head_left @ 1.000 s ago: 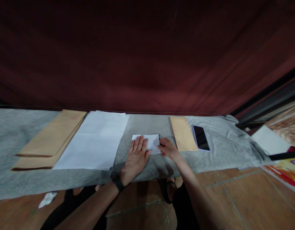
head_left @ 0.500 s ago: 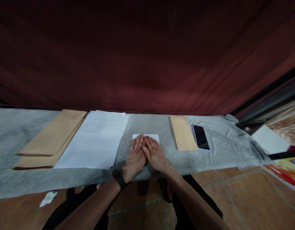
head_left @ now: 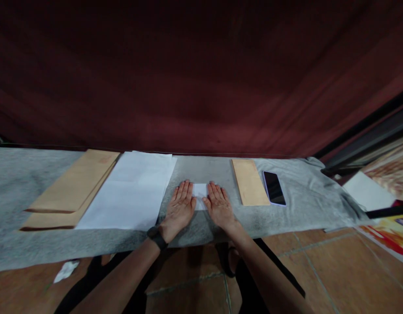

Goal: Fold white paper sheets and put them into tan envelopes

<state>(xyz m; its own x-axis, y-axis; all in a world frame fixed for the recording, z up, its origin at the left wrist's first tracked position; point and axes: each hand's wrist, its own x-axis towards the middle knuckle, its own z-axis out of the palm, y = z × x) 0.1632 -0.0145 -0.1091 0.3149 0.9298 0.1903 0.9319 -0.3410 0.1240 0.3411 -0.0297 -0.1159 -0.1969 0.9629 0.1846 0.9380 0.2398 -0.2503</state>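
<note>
A small folded piece of white paper lies on the grey cloth in front of me. My left hand rests flat over its left part, fingers stretched out and pointing away from me. Over the right part lies my right hand, also flat with straight fingers. The middle of the paper shows between my two thumbs; both side edges are hidden under the hands. A dark watch is on my left wrist.
Left of my hands are white sheets and two overlapping brown envelopes. To the right lie a smaller brown envelope and a phone. The grey cloth covers the narrow table, which meets a dark red curtain behind.
My hands have slid apart over the paper, the left one to the left and the right one to the right. The paper's middle is now uncovered.
</note>
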